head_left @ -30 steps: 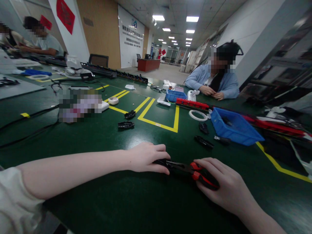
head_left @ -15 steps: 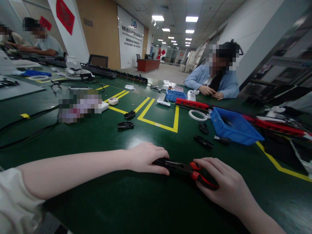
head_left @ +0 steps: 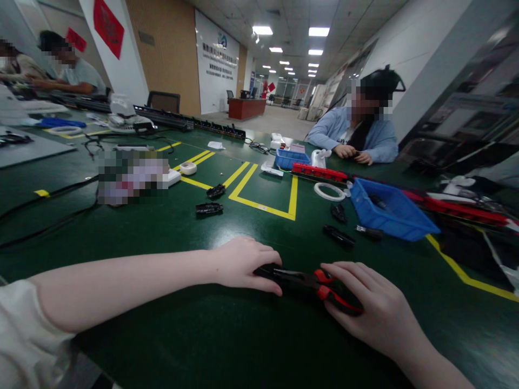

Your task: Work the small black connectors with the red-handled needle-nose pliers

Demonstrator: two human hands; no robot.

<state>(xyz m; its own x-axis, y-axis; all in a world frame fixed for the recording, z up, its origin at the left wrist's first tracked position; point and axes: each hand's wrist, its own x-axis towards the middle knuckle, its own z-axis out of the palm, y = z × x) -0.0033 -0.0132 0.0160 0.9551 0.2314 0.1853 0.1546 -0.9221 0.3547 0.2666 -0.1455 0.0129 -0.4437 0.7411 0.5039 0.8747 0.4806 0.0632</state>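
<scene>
My left hand (head_left: 247, 263) is closed around a small black plastic part (head_left: 268, 272), with thumb and fingers on either side of it. In my right hand (head_left: 367, 302) is a pair of long-nose pliers (head_left: 324, 283) with red and black handles. The pliers' metal jaws point left and reach the black part at my left fingertips; whether they grip it I cannot tell. Farther up the table lie similar black parts, two (head_left: 209, 208) left of centre and several (head_left: 339, 236) toward the right.
A blue bin (head_left: 391, 210) with dark pieces in it stands at the right, beside a white ring (head_left: 329, 192). Yellow tape (head_left: 263, 206) marks the green table. Black cables (head_left: 48, 192) run along the left. Across the table a person (head_left: 365, 124) sits with hands together.
Both hands stay almost in place. The plier jaws have shifted very slightly against the black part. The person across the table has moved their head and hands a little.
</scene>
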